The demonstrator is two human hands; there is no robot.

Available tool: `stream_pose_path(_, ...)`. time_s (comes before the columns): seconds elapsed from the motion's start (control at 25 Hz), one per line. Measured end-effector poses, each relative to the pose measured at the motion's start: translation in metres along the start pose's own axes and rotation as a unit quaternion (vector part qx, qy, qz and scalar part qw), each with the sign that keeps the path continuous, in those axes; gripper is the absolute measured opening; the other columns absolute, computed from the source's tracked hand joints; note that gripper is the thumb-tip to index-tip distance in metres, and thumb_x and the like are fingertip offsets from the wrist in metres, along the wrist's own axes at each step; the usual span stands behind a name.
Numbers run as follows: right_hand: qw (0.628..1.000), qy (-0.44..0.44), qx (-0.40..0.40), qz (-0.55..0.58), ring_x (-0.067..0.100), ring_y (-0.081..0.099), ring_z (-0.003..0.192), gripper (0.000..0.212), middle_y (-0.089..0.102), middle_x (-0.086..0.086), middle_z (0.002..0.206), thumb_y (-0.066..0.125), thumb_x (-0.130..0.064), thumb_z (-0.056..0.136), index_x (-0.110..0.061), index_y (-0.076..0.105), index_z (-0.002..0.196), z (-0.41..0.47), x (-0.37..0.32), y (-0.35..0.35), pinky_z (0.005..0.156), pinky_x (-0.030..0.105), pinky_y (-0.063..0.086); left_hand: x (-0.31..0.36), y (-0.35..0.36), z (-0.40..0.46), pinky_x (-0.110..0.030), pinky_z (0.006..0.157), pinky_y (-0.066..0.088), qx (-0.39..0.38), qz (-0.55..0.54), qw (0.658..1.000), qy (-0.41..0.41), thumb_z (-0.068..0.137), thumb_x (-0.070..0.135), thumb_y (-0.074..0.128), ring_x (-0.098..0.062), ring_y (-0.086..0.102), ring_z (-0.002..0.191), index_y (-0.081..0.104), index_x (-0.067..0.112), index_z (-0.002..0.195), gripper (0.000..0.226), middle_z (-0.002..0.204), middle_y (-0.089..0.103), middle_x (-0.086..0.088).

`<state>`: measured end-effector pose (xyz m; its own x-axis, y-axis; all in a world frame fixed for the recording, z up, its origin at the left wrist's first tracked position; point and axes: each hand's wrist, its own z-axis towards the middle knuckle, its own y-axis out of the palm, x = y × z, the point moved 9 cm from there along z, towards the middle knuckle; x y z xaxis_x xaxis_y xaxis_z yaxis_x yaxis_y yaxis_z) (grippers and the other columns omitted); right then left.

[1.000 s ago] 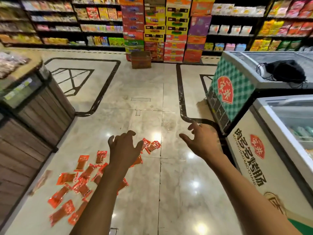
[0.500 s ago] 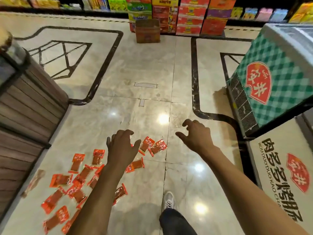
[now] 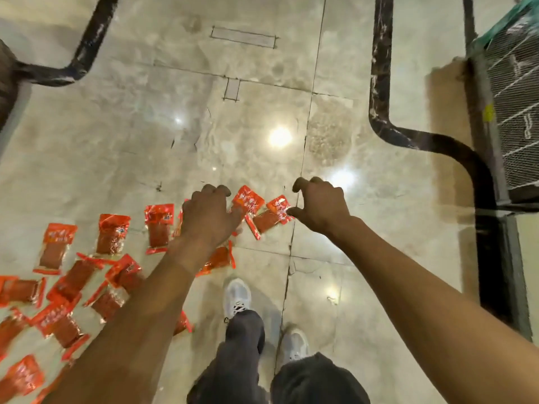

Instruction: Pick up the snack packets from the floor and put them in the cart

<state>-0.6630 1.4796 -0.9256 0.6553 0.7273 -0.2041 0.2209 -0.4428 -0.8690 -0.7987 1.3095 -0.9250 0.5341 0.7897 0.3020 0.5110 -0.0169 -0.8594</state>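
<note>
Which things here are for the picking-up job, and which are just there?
For the job:
red snack packets scattered on the floor
left hand reaching down over them
right hand beside the rightmost packet

Just there:
freezer's wire grille
black line in the floor
white shoes

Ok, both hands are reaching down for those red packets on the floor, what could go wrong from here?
1. The red packets lie scattered and overlapping, so a grab may miss some.
2. The shoes stand close to the packets; a step could crush one or slip on the glossy floor.
3. No cart is in view, so carrying may drop some.
</note>
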Motion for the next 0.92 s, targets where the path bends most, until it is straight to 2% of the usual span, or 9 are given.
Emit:
stream_pose_path(0.24, 0.991, -0.053, -0.067, -0.103, 0.033, 0.056, 0.120, 0.060, 0.056, 0.008, 0.131, 0.073, -0.045, 0.084, -0.026, 0.051, 0.137, 0.173, 0.027, 0.250, 0.101, 0.046, 0.042, -0.096, 0.227, 0.165, -0.047, 0.095, 0.051, -0.058, 0.091, 0.994, 0.013, 0.096, 0.041, 0.059, -0.036, 0.052, 0.123, 0.049, 0.014, 0.141, 0.053, 0.136, 0.053, -0.013)
stream_pose_path(0.36, 0.983, -0.098, -0.085, -0.133, 0.032, 0.050, 0.128, 0.066, 0.053, 0.006, 0.137, 0.073, -0.042, 0.081, -0.028, 0.047, 0.140, 0.230, 0.027, 0.328, 0.107, 0.046, 0.036, -0.125, 0.301, 0.217, -0.047, 0.095, 0.051, -0.062, 0.089, 0.994, 0.005, 0.095, 0.038, 0.062, -0.036, 0.049, 0.126, 0.044, 0.014, 0.144, 0.058, 0.140, 0.048, -0.012)
stream_pose_path(0.56, 0.969, -0.150, -0.098, -0.171, 0.033, 0.049, 0.124, 0.086, 0.051, 0.009, 0.133, 0.084, -0.049, 0.069, -0.026, 0.044, 0.142, 0.274, 0.018, 0.369, 0.105, 0.045, 0.037, -0.143, 0.349, 0.256, -0.046, 0.101, 0.047, -0.009, 0.045, 0.998, -0.031, 0.083, 0.034, 0.079, -0.036, 0.046, 0.127, 0.045, 0.024, 0.143, 0.070, 0.138, 0.048, -0.011)
stream_pose_path(0.72, 0.956, -0.142, -0.136, -0.216, 0.031, 0.055, 0.119, 0.072, 0.059, 0.008, 0.128, 0.079, -0.054, 0.076, -0.021, 0.056, 0.134, 0.279, 0.022, 0.379, 0.101, 0.043, 0.041, -0.155, 0.357, 0.259, -0.047, 0.100, 0.049, 0.013, -0.088, 0.991, -0.104, 0.070, 0.031, 0.091, -0.037, 0.054, 0.124, 0.037, 0.016, 0.143, 0.092, 0.134, 0.054, -0.015)
stream_pose_path(0.84, 0.979, -0.067, -0.148, -0.124, 0.031, 0.062, 0.111, 0.058, 0.062, 0.011, 0.123, 0.079, -0.045, 0.080, -0.013, 0.059, 0.125, 0.272, 0.042, 0.380, 0.087, 0.039, 0.047, -0.160, 0.360, 0.257, -0.044, 0.092, 0.053, -0.005, -0.120, 0.986, -0.117, 0.070, 0.037, 0.090, -0.035, 0.066, 0.113, 0.041, 0.015, 0.140, 0.089, 0.125, 0.066, -0.012)
stream_pose_path(0.92, 0.991, -0.009, -0.124, -0.039, 0.033, 0.063, 0.101, 0.047, 0.065, 0.014, 0.115, 0.076, -0.043, 0.084, -0.012, 0.057, 0.115, 0.258, 0.060, 0.368, 0.074, 0.036, 0.046, -0.156, 0.354, 0.246, -0.041, 0.093, 0.051, -0.013, -0.127, 0.987, -0.102, 0.076, 0.036, 0.086, -0.033, 0.066, 0.114, 0.040, 0.020, 0.147, 0.086, 0.125, 0.068, -0.009)
